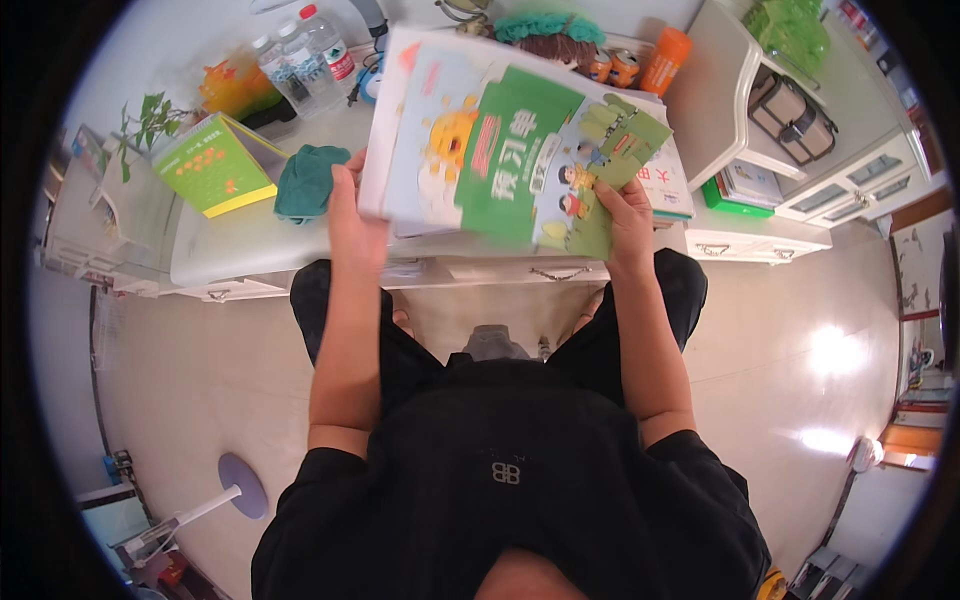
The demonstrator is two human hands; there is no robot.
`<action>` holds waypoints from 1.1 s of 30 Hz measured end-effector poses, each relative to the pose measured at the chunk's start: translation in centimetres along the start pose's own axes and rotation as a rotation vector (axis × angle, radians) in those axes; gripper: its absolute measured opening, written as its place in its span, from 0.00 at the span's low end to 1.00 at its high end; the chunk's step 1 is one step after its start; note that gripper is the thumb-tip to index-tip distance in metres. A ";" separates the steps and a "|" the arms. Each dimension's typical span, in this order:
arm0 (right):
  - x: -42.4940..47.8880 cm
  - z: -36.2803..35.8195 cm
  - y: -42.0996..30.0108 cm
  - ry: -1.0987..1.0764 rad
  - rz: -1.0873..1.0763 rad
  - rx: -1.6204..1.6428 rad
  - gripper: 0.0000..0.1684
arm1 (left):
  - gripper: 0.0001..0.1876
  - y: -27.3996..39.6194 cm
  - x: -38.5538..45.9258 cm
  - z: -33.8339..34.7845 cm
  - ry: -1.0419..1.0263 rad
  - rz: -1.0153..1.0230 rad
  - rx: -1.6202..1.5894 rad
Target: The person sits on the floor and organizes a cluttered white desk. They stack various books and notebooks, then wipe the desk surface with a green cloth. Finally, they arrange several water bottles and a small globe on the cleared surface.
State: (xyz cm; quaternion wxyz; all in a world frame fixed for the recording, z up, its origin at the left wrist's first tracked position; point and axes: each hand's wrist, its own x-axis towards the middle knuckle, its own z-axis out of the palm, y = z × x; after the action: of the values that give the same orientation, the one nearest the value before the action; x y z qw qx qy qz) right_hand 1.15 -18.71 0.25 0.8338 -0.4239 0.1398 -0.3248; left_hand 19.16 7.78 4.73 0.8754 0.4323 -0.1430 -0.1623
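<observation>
Both my hands hold a loose stack of paper booklets above the white desk, tilted down to the right. The top one has a green and pale blue cover with cartoon figures. My left hand grips the stack's left edge, slightly blurred. My right hand pinches the lower right corner of a green booklet, thumb on top. A folded teal cloth lies just left of my left hand. Beneath and right of the stack, more books lie on the desk.
A green desk calendar, plastic bottles, an orange spray can, small orange cans and a doll with a teal headband stand along the back. To the right, a shelf holds a beige case and a green file box.
</observation>
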 end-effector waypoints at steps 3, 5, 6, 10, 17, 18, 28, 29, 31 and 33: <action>-0.6 0.4 1.5 0.095 -0.030 0.121 0.19 | 0.30 -4.8 -1.4 1.4 -0.275 0.041 -0.087; -0.7 0.5 2.1 0.155 -0.066 0.134 0.21 | 0.29 -7.2 -3.4 5.8 -0.315 0.004 0.037; -0.8 0.6 2.3 0.183 -0.086 0.142 0.21 | 0.29 -7.9 -4.1 8.1 -0.332 -0.029 0.107; -1.8 0.9 0.8 0.268 -0.130 0.077 0.21 | 0.30 -9.8 -3.1 12.1 -0.271 -0.060 0.281; 1.8 -8.3 -8.0 0.313 -0.238 -0.191 0.13 | 0.24 -11.9 2.5 16.6 -0.365 -0.153 0.482; 2.4 -9.9 -9.2 0.294 -0.224 -0.279 0.13 | 0.23 -12.9 3.3 17.2 -0.358 -0.168 0.477; 6.2 -18.7 -6.6 0.586 -0.248 -1.209 0.21 | 0.12 -25.0 8.1 18.2 -0.255 -0.212 0.853; 6.1 -18.4 -6.1 0.591 -0.219 -1.247 0.21 | 0.11 -25.8 8.3 17.6 -0.227 -0.178 0.933; 6.4 -18.5 -6.0 0.609 -0.176 -1.323 0.21 | 0.10 -26.8 8.6 17.5 -0.195 -0.129 1.039; 6.4 -18.8 -5.9 0.605 -0.120 -1.411 0.22 | 0.09 -27.4 8.7 17.2 -0.167 -0.113 1.102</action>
State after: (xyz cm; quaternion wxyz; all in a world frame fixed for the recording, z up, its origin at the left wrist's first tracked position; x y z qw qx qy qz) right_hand -6.14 -37.09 -6.10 0.2724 -0.7549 0.5125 -0.3052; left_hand 15.97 -23.67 -6.25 0.4955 0.8187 -0.2520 -0.1438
